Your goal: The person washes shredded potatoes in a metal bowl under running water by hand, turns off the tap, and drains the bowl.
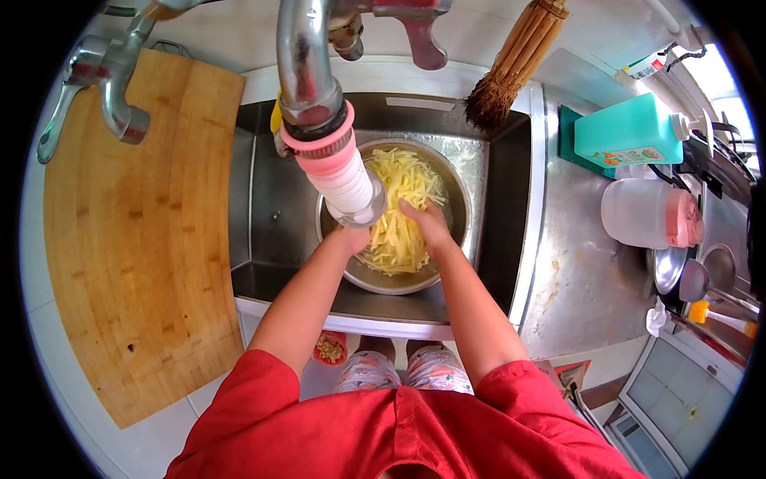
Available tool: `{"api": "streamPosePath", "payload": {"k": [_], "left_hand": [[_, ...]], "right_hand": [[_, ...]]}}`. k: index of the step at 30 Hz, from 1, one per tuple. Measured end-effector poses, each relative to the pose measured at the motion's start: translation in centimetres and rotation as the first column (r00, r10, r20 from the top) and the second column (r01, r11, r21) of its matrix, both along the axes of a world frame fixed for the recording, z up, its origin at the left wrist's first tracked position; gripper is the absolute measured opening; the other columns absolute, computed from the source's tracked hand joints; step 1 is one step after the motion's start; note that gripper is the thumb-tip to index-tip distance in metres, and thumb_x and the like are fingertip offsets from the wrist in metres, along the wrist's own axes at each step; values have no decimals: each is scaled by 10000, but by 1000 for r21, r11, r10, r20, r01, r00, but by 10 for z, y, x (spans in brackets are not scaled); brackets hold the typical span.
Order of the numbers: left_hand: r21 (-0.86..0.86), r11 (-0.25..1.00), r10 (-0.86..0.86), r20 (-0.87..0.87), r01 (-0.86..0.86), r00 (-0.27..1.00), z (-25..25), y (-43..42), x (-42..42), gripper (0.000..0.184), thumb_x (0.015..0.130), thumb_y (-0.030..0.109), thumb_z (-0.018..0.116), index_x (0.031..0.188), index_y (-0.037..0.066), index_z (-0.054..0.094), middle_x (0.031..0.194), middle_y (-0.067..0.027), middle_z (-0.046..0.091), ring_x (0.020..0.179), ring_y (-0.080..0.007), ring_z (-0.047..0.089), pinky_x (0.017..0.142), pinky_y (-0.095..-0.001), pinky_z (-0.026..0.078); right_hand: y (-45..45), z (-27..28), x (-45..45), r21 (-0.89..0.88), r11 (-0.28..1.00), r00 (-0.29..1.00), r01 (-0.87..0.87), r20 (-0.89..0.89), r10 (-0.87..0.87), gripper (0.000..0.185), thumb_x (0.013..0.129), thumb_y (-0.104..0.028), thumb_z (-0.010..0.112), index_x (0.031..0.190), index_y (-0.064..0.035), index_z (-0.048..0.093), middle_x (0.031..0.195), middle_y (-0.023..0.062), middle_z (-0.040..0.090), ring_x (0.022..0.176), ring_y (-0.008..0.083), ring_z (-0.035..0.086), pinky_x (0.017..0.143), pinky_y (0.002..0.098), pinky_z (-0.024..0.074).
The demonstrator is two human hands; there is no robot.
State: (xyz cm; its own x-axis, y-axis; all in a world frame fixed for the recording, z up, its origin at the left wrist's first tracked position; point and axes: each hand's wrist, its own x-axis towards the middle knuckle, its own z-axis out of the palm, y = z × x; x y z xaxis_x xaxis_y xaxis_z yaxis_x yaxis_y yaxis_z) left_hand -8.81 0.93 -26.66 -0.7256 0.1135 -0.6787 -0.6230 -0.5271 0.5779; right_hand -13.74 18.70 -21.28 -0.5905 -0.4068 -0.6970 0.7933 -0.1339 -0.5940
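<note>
Many yellow strips (396, 233) between | left hand (355, 239): grip unclear | right hand (429, 227): fingers parted, touching

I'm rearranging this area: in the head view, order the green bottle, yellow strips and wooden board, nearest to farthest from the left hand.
1. Yellow strips: in the bowl, beside the left hand.
2. Wooden board: left of the sink.
3. Green bottle: right of the sink.

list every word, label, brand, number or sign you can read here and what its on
No text can be read anywhere in this view.
Teal bottle: its printed label is too small and blurred to read.
Small white-and-red item by the bright window: any print is too small to read.
</note>
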Motion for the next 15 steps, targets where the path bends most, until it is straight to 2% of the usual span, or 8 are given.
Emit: {"api": "streamPosePath", "payload": {"k": [1,3,4,5,8,10,13,15], "left_hand": [[-29,999,-15,-28,14,1000,20,3,-5,810,910,648,352,1460,63,241,1466,-123,338,1321,-249,368,1037,-388,362],[-276,956,-58,172,104,983,64,11,-14,784,920,630,355,1445,53,275,1469,-130,329,1330,-241,354,1049,-370,346],[-395,912,-61,136,110,989,62,9,-10,766,922,605,386,1437,45,291,1461,-144,336,1325,-242,358,1050,-356,340],[-513,851,-67,109,114,992,60,8,-6,748,924,579,417,1429,38,307,1452,-157,343,1321,-242,363,1051,-342,334],[-747,634,-260,35,199,965,95,8,2,756,905,531,493,1433,28,296,1454,-189,319,1344,-253,322,1060,-334,304],[-783,518,-368,161,346,916,93,-7,9,798,876,497,559,1442,21,262,1428,-204,349,1324,-259,345,1044,-340,315],[-742,643,-190,84,189,978,61,-4,17,769,865,484,590,1412,20,313,1357,-171,437,1266,-258,410,1026,-337,330],[-565,824,21,110,45,994,44,-6,16,706,860,459,616,1366,28,377,1271,-135,512,1197,-250,474,997,-342,363]], "right_hand": [[0,0,4,0,1000,1000,0,-1,0,770,761,-306,768,1325,68,399,1284,188,508,1136,275,531,925,357,440],[-5,2,10,427,894,919,-139,-282,277,750,750,-274,775,1330,39,417,1270,170,527,1120,253,541,929,337,430],[-10,4,10,209,963,926,-169,-300,228,727,732,-195,776,1343,-2,432,1235,157,560,1095,230,550,924,320,423],[-11,6,11,205,964,925,-172,-302,230,727,732,-195,776,1343,-2,432,1235,157,560,1095,230,550,924,320,423],[-13,32,6,260,942,901,-212,-320,291,657,747,-94,725,1340,-21,450,1175,150,600,1043,206,568,875,309,443],[0,5,-3,409,893,908,-186,-276,316,692,716,-126,722,1353,-75,456,1209,190,587,1106,280,567,930,321,431],[10,-27,-13,652,758,957,21,-234,174,610,743,-107,695,1310,-33,486,1169,174,611,1061,271,589,892,327,451],[2,-51,-12,543,831,943,116,-323,79,600,765,-95,680,1319,-7,467,1141,167,616,1005,245,599,844,322,466]]}}
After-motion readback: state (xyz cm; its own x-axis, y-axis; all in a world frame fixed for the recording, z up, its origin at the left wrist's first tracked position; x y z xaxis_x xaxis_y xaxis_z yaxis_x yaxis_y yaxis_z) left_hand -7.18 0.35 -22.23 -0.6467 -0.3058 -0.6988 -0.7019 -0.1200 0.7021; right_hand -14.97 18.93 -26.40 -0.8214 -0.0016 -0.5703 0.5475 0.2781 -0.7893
